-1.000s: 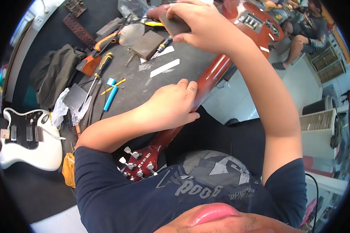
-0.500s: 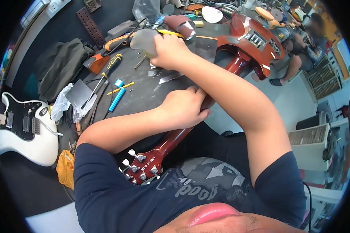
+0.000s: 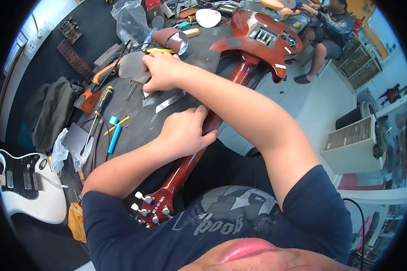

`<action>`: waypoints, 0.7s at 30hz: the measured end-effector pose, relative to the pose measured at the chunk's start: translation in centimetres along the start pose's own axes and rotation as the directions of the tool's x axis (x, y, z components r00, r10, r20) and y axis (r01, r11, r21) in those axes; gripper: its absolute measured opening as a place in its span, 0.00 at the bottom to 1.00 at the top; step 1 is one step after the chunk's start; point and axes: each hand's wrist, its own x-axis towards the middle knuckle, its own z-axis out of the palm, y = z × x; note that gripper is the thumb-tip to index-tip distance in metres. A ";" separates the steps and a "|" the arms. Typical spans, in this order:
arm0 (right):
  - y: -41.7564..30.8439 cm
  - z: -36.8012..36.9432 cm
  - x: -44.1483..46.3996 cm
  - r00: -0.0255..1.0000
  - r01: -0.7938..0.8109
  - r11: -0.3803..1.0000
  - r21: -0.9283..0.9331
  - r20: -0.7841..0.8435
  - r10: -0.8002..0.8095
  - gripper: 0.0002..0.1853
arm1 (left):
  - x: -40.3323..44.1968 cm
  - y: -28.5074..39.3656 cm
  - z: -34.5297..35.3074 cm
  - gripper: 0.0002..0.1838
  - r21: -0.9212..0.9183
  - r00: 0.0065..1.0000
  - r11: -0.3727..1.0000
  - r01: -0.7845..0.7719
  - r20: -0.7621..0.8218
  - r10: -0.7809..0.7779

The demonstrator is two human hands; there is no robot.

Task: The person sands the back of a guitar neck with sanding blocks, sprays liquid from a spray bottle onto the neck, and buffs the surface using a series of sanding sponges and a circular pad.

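Note:
A red-brown guitar (image 3: 251,34) lies face down, its body on the bench and its headstock (image 3: 160,205) near my shirt. My left hand (image 3: 185,128) is wrapped round the guitar's neck at mid-length. Beyond it, my right hand (image 3: 163,70) is down at the bench beside a thin grey sheet (image 3: 132,67), with its fingers curled; what is under them is hidden. A pale strip (image 3: 170,101) lies on the bench between my hands. A yellow tool (image 3: 160,51) lies just past my right fingers.
Left on the bench are a screwdriver (image 3: 105,97), a blue tool (image 3: 115,137), an orange-handled tool (image 3: 104,73) and dark cloth (image 3: 54,110). A white guitar (image 3: 40,196) lies at far left. A sandpaper roll (image 3: 169,39) lies ahead. Another person (image 3: 328,34) sits at upper right.
My right hand has come from above the guitar neck, where it held a dark block, to the bench by the grey sheet. The block no longer shows. My left hand stays on the neck.

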 end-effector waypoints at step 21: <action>40.2 -26.0 8.4 0.557 -0.701 0.679 -0.217 -0.761 0.333 0.38 | 0.1 -3.6 -1.0 0.39 -0.158 0.975 0.963 -0.217 0.007 0.221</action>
